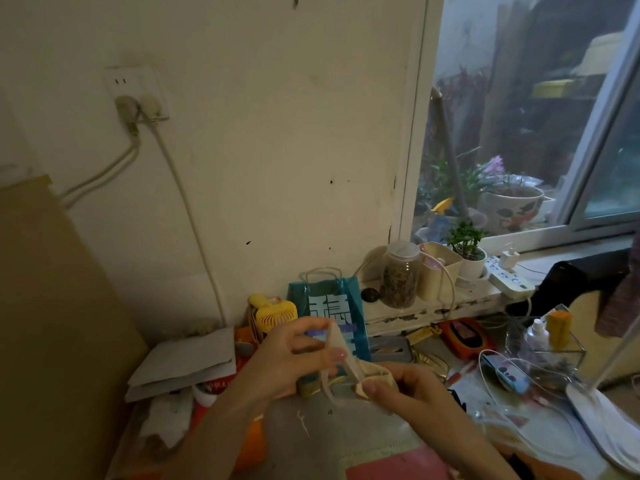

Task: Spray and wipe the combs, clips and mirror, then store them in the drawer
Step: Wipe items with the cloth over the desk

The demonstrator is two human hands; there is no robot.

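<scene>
Low at centre, the left hand [294, 355] and right hand [412, 384] pinch a beige clip [346, 362]. Its lower end hides behind the right fingers [375, 388].

Between my hands I see a pale, matt cloth [375, 374] and a smooth cream plastic clip [341, 355], behind them a glossy blue paper bag [329, 303], a yellow plastic fan [275, 315] and a clear plastic jar [400, 275].

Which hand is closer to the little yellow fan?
Left. The left hand is just below and right of the yellow fan; the right hand is further right and lower.
</scene>
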